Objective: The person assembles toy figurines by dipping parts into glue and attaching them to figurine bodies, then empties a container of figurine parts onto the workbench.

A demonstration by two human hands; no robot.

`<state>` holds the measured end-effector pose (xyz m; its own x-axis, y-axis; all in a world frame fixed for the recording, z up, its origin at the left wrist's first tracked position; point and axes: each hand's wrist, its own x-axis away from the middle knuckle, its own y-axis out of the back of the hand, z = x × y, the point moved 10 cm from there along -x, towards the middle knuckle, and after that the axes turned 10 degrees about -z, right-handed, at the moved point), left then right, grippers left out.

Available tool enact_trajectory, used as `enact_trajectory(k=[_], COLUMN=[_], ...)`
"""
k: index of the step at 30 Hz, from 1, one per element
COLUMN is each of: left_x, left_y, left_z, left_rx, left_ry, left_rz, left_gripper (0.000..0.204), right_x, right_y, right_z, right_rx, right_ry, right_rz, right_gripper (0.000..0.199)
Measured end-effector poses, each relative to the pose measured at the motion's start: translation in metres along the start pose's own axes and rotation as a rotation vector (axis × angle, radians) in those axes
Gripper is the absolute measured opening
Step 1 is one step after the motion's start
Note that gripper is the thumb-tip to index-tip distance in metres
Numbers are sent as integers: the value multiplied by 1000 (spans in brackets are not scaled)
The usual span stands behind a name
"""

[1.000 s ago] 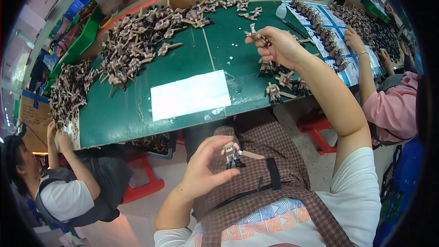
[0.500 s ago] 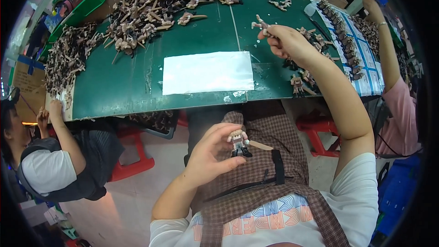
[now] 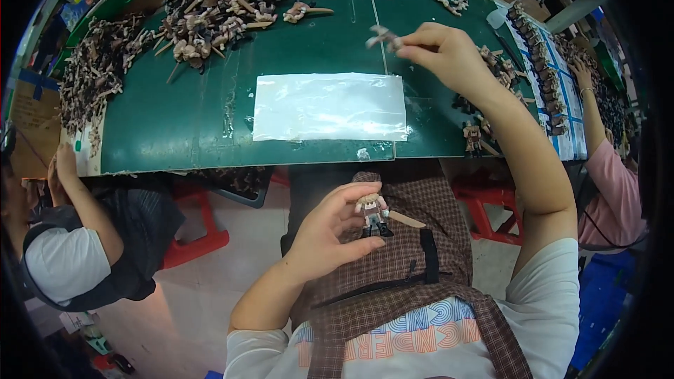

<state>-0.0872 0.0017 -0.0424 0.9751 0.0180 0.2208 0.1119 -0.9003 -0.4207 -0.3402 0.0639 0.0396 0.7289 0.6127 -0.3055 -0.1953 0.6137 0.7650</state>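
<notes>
Since the earlier frame, right hand (image 3: 449,52) has drawn back from the far right of the mat toward its centre line, and now hovers above the mat (image 3: 210,119) just beyond the clear plastic sheet (image 3: 330,107). Its fingertips are pressed together on a small part (image 3: 382,36), blurred, so its exact kind cannot be told. Left hand (image 3: 330,231) sits where it was, low over the lap, above the checked apron (image 3: 414,253). Its thumb and fingers pinch a small figure (image 3: 373,212) upright, with a tan stick (image 3: 407,220) jutting to the right from it.

Findings on risk:
- Figure is held off the table, over the lap and floor. A loosened pinch would likely drop it out of reach; only fingertips retain it.
- Part in the right hand is tiny and held at the very tips. A slip would probably send it into the loose heap (image 3: 232,0) at the far edge, where it would be hard to tell from the rest.
- Hands are well apart. Bringing them together for any fitting calls for a long travel, and a misaligned join could strain the stick.
- Finished figures (image 3: 474,133) stand near the right forearm; a careless sweep could topple them.
- Co-workers sit close on both sides; an elbow knock is possible.
</notes>
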Motion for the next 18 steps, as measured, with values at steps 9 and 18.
enact_trajectory(k=[9,18], left_x=[-7,-5], left_y=[6,21], left_z=[1,5], left_rx=[58,187], left_ry=[-1,54], left_rz=[25,-27], left_gripper=[73,74], right_x=[6,14], right_y=[-46,-58], right_z=[68,81], right_rx=[-81,168], right_ry=[164,350], right_rz=[115,109], right_gripper=[15,15])
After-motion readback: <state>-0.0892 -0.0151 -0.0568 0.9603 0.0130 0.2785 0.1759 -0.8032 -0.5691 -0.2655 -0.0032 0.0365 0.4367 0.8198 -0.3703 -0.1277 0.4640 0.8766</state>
